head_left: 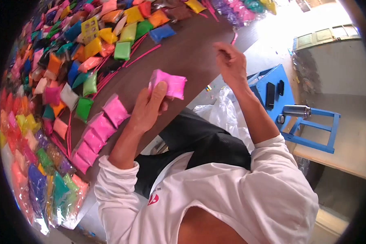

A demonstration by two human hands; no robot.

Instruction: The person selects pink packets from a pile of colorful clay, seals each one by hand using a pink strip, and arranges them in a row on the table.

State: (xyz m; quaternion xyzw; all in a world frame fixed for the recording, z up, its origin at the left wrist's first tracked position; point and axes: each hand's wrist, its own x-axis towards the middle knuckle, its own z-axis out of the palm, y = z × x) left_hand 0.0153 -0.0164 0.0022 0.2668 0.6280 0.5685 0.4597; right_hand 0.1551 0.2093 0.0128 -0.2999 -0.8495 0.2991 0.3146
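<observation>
My left hand (149, 106) is closed on a pink packet (171, 84) in clear wrapping, the thumb pressed on its near face, above the dark brown table (191, 40). My right hand (232, 64) is raised beyond the table's right edge, its fingers loosely bent and apart, with nothing visible between them. Close behind it a short pink strip (234, 37) shows at the table edge. To the left of my left forearm lies a row of several similar pink packets (96, 132), side by side.
A heap of many-coloured packets (73, 53) covers the table's far left. Thin pink strips (105, 79) lie along its edge. Larger clear bags of colours (38, 187) stand at lower left. On the right, a blue stool (286, 95) bears a metal flask (297, 110) and dark objects.
</observation>
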